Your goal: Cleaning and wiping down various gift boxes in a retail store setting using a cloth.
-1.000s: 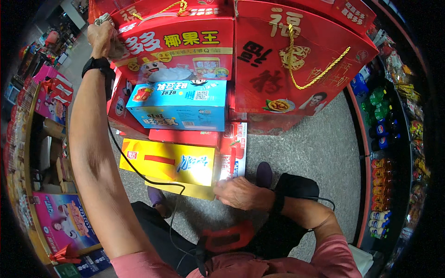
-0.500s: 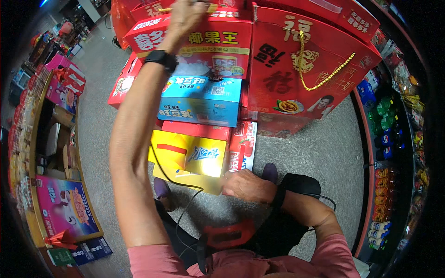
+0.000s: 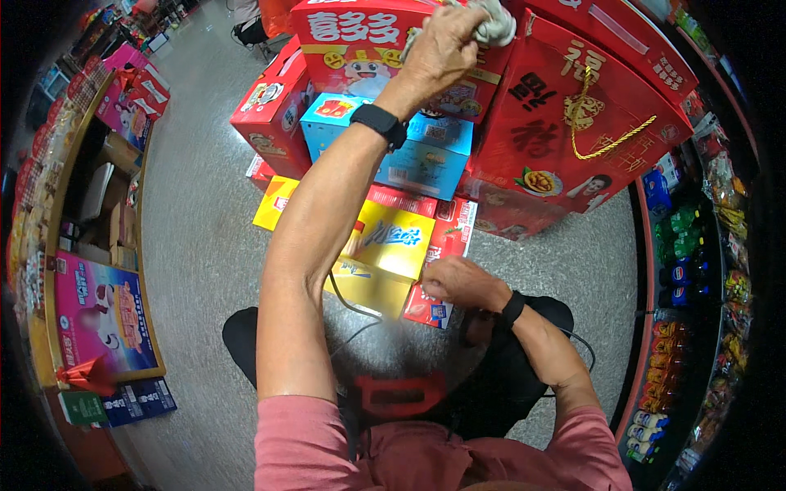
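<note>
Red cardboard dominates the stack on the floor (image 3: pixel 196 245): a printed red box (image 3: pixel 352 61) at the far side, a smaller red box (image 3: pixel 270 106) to its left, and a large red gift box (image 3: pixel 540 106) with a gold rope handle (image 3: pixel 583 123) to its right. A pale cloth (image 3: pixel 496 26) lies at the printed box's upper right, bunched under the left hand (image 3: pixel 446 47), whose fingers are bent around it and grasping. Nearer stand a blue box (image 3: pixel 430 155) and a yellow box (image 3: pixel 401 233). The right hand (image 3: pixel 460 282) is beside the yellow box's right corner, over a red-and-white carton (image 3: pixel 449 241); its fingers are curled, but whether they grip anything I cannot tell. The cloth is on one box only; no visible mark separates finished surfaces from those left.
</note>
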### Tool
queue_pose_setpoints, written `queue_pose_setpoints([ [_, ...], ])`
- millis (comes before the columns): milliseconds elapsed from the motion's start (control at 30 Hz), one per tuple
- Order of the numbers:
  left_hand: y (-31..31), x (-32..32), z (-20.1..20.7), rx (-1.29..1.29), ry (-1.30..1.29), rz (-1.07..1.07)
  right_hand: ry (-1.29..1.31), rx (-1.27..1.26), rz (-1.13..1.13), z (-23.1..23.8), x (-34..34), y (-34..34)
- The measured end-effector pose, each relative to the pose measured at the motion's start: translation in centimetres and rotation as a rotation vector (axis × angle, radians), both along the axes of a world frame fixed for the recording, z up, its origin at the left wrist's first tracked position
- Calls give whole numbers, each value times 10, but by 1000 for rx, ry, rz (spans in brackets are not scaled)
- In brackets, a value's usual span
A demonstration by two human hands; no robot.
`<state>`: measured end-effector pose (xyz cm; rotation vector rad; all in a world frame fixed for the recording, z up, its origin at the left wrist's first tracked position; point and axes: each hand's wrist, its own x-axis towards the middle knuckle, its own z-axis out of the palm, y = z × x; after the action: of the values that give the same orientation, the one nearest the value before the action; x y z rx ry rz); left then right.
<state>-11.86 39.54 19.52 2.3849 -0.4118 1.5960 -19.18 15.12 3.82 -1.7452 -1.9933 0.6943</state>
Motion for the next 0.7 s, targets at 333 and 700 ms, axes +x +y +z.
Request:
queue_pose_setpoints([
  [333, 17, -129, -59, -555, 597, -8, -120, -27, -174, -12, 26, -5],
  [700, 184, -169, -18, -646, 411, 507, -170, -327, -186, -11, 15, -11],
])
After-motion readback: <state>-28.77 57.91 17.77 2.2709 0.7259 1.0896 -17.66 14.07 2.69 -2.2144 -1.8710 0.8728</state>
